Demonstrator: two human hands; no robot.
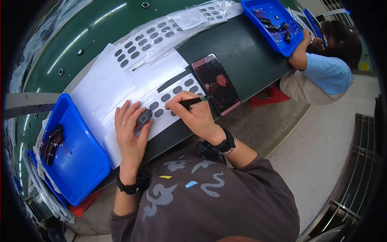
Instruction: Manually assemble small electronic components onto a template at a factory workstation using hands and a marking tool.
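My left hand (132, 128) rests on the white sheets and holds a small dark grey rounded device (144, 117) between thumb and fingers. A pale square outline shows on the device's upper face. In my right hand (196, 116) is a slim black pen-like tool (190, 101), its thin end pointing toward the device. Under and beside my right hand lies a white sheet of dark grey oval stickers (166, 97). The tool's thin end is close to the stickers; whether it touches one, I cannot tell.
A phone (217, 84) playing video lies right of the sticker sheet. More sticker sheets in clear plastic (151, 35) lie beyond. A blue tray (86, 161) with dark parts stands at left; another blue tray (258, 8) is at far right, near a co-worker (328, 74).
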